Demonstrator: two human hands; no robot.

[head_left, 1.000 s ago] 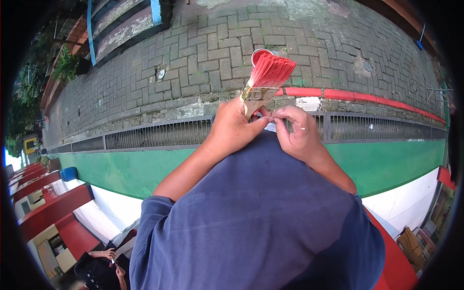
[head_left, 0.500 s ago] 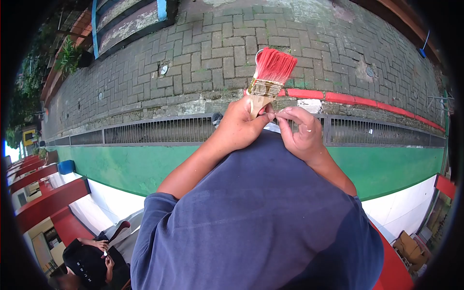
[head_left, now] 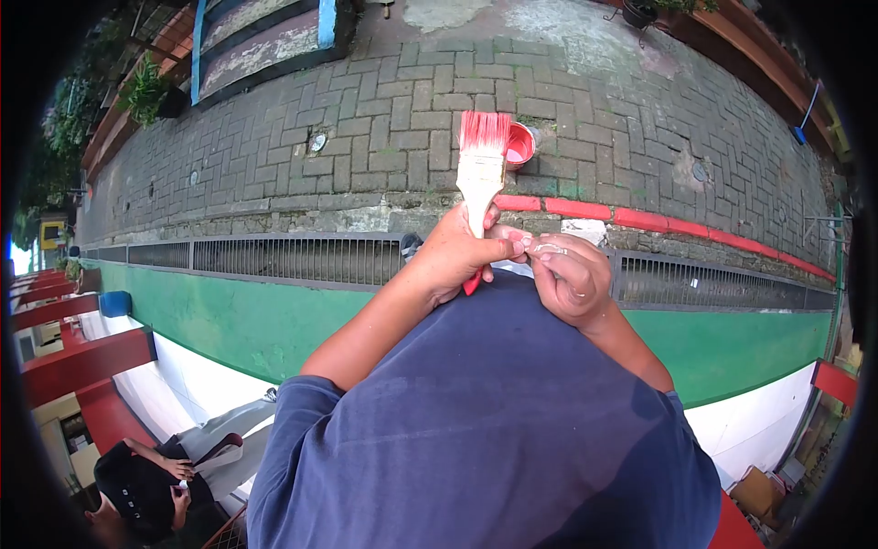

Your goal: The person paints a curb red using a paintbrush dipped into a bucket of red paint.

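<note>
Fingers (head_left: 501, 241) of the left hand (head_left: 455, 254) clasp the paintbrush (head_left: 482, 169) upright.

1 head camera looks steeply down onto the nearby paintbrush (head_left: 482, 174).

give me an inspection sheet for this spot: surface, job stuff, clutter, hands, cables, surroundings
surface: brick paving, worn and patchy, with a red painted kerb along its near edge
job's things: paintbrush with red bristles, held upright; open paint tin, red inside, on the bricks behind it
clutter: a blue stick at the paving's far right; too small to tell what it is
hands: left hand gripped round the brush handle; right hand with fingers pinched beside the handle, what they pinch is unclear
cables: nothing seen
surroundings: drain grate, green strip, plants upper left, another person in a dark cap lower left
</note>
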